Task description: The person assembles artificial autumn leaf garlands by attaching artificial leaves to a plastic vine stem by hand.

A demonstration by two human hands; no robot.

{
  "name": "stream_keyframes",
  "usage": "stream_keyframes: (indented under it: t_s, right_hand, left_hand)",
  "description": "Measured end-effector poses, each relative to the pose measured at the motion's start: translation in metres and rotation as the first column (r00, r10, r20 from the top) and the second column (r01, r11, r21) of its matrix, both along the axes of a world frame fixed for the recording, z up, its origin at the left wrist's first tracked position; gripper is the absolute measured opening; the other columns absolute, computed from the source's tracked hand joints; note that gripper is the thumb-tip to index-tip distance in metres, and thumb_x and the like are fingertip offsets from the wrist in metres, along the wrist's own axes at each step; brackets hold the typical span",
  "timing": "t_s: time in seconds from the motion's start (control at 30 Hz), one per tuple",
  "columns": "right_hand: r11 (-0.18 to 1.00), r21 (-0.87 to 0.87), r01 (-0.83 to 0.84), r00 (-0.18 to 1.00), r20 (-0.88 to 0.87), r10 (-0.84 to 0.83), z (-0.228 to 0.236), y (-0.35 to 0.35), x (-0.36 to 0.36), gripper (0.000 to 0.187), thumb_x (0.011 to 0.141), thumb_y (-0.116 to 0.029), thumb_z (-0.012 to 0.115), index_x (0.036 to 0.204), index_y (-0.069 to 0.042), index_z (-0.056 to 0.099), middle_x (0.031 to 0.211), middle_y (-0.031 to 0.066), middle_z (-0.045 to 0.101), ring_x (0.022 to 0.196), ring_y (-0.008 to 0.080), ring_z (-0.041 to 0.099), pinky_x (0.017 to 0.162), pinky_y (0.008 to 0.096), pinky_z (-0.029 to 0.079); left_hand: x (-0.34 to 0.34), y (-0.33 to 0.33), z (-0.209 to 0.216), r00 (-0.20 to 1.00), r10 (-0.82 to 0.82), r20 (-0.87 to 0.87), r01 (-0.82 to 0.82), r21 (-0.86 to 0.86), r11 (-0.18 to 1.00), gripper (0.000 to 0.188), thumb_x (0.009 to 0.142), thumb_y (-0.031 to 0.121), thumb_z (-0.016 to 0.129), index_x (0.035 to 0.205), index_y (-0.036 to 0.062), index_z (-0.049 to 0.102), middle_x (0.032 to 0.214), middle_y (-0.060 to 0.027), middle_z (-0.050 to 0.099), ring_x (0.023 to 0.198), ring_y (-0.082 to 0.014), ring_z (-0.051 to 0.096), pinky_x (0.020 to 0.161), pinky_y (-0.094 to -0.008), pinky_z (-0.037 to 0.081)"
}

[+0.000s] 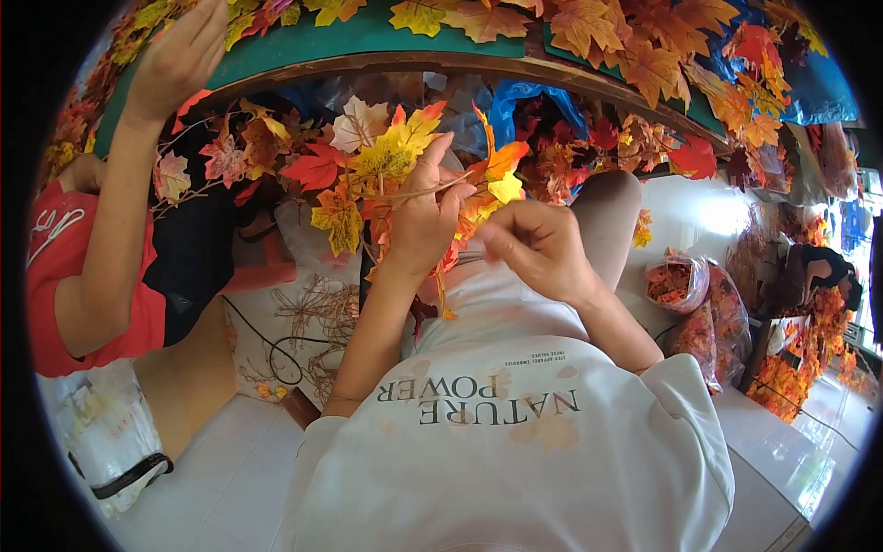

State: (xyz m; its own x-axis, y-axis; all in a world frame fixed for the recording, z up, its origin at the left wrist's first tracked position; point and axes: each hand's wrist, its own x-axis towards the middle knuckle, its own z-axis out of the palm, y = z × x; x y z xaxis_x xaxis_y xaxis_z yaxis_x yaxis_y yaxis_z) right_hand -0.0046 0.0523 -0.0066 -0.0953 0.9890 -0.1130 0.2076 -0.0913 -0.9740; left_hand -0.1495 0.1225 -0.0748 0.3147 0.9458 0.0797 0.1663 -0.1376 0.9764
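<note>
My left hand (425,221) is closed around the brown stem of an artificial maple leaf garland (391,158), thumb and forefinger pointing up. Yellow, red, orange and pale leaves spread to its left. More orange and yellow leaves (504,170) stand just right of its fingertips. Close by on the right is my right hand (541,247), its fingers curled in and thumb against the forefinger. Anything in that pinch is too small or hidden to make out. Several leaves hang between and below the two hands, above my lap.
A green-topped table (368,41) edged in wood, strewn with artificial leaves, runs across the far side. At the left a co-worker's raised arm (115,212) reaches over it. Bare brown stems (317,322) lie on the floor; leaf-filled plastic bags (713,322) stand at right.
</note>
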Motion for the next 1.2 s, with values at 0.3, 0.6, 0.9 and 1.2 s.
stream_keyframes:
  t_s: [0.3, 0.6, 0.9, 1.2]
  right_hand:
    - [0.645, 0.717, -0.265, 0.728, 0.588, -0.354, -0.052, 0.037, 0.014, 0.025, 0.065, -0.014, 0.062, 0.089, -0.006, 0.06, 0.081, 0.0051, 0.057, 0.07, 0.0221, 0.057, 0.059, 0.0338, 0.047]
    - [0.514, 0.688, -0.512, 0.474, 0.726, -0.499, -0.069, 0.026, 0.011, 0.03, 0.064, -0.018, 0.056, 0.087, -0.001, 0.062, 0.092, 0.0052, 0.059, 0.075, 0.0139, 0.055, 0.057, 0.0257, 0.041]
    - [0.554, 0.668, -0.498, 0.485, 0.743, -0.461, -0.075, 0.024, 0.007, 0.031, 0.068, -0.02, 0.054, 0.09, 0.001, 0.061, 0.097, 0.0077, 0.059, 0.082, 0.0176, 0.054, 0.061, 0.0266, 0.046]
    - [0.392, 0.908, -0.144, 0.734, 0.364, -0.573, 0.006, 0.045, 0.089, 0.021, 0.069, 0.0, 0.061, 0.09, -0.002, 0.063, 0.092, 0.0087, 0.063, 0.08, 0.0231, 0.063, 0.065, 0.0303, 0.053]
  left_hand:
    - [0.001, -0.002, -0.021, 0.986, -0.129, 0.11, 0.139, -0.086, 0.987, 0.036, 0.082, -0.003, 0.057, 0.117, -0.0018, 0.048, 0.086, -0.0073, 0.06, 0.078, -0.0154, 0.06, 0.071, -0.0253, 0.049]
    - [0.009, -0.013, -0.037, 0.641, 0.484, 0.596, 0.139, -0.71, 0.69, 0.016, 0.088, 0.012, 0.058, 0.101, 0.0013, 0.057, 0.094, -0.0048, 0.059, 0.089, -0.0142, 0.058, 0.077, -0.026, 0.049]
    - [0.017, -0.018, -0.039, 0.574, 0.486, 0.659, 0.177, -0.679, 0.712, 0.017, 0.092, 0.005, 0.048, 0.107, 0.0019, 0.053, 0.096, -0.006, 0.058, 0.09, -0.014, 0.056, 0.08, -0.0269, 0.049]
    - [-0.015, 0.011, -0.02, 0.652, 0.366, 0.665, 0.109, -0.559, 0.822, 0.023, 0.09, 0.005, 0.051, 0.113, 0.0002, 0.052, 0.091, -0.0033, 0.059, 0.076, -0.0123, 0.057, 0.069, -0.0275, 0.051]
